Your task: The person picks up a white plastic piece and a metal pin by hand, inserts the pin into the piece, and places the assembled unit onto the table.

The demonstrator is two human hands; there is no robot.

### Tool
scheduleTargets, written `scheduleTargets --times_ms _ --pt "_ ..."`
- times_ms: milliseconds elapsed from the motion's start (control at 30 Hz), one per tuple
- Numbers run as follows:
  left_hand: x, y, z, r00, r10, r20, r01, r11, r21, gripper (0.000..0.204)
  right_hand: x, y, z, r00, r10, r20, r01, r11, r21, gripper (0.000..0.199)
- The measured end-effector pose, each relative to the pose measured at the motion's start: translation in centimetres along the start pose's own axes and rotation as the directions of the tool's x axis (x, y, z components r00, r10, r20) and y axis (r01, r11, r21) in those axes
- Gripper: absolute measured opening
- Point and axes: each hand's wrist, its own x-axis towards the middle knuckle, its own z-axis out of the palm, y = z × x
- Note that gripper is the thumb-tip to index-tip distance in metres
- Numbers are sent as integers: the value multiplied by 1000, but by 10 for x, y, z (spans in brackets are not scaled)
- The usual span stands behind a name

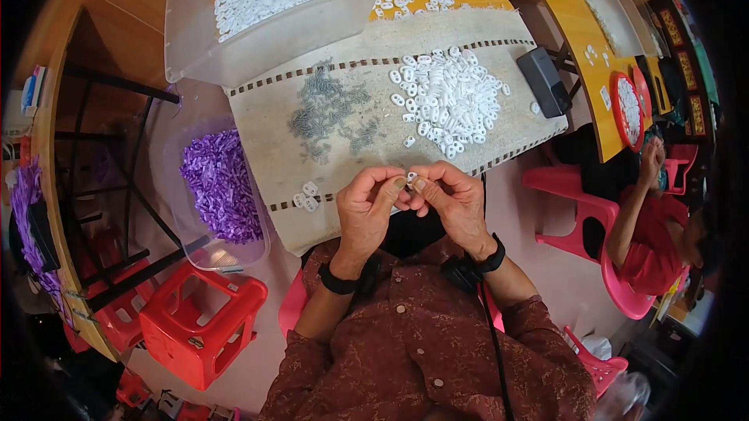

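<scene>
L hand & R hand are pinching one small white piece between closed fingertips, above the cloth w/ white & grey piles.

Single head-worn fisheye view, looking steeply down, close over hands, table beyond

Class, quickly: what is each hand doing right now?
Left hand: fingers pinched shut on a small white piece.
Right hand: fingers pinched shut at the same small white piece.
</scene>
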Motion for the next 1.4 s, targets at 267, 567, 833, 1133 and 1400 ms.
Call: scheduleTargets --times_ms 267,567,833,1133,1400 --pt "-2 -2 2 997 72 -34 -63 974 218 7 -1 6 -1 999 -36 -6 36 999 -38 15" --pt "-2 -1 5 996 92 10 -91 957 274 7 -3 7 0 996 -81 -27 79 994 -73 13" --pt "-2 1 8 996 81 23 -84 963 257 7 -5 3 3 992 -123 -17 121 988 -92 11" --pt "-4 -6 7 999 -24 -40 25 999 46 10 -2 5 1 998 -62 -13 62 998 -18 14" --pt "-3 -4 8 999 -19 -29 19 1000 15 12 2 1 -2 1000 16 -23 -16 1000 -14 16"
